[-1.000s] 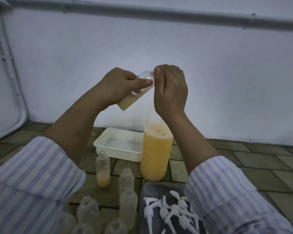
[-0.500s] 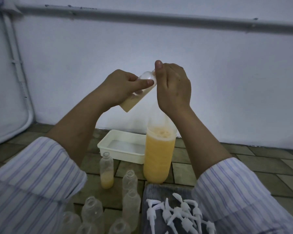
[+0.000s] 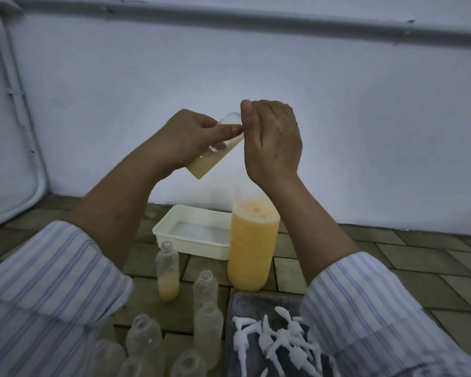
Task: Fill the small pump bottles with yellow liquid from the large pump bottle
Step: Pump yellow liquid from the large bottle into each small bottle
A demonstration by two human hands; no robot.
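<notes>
Yellow liquid sits in the low end of a small bottle [image 3: 215, 148] held tilted in mid-air, left hand [image 3: 193, 140] wrapped round its middle, thumb along the side, neck end up against the right hand [image 3: 272, 140]. Right hand is curled at the bottle's neck; what its fingers hold is hidden, so cannot tell. Directly below stands the large bottle [image 3: 252, 248] of yellow liquid on the tiled floor [image 3: 392, 257], white tray [image 3: 193, 235] touching its left side, open small bottles [image 3: 169, 268] nearer, white pump heads [image 3: 280, 341] on a dark board.
</notes>
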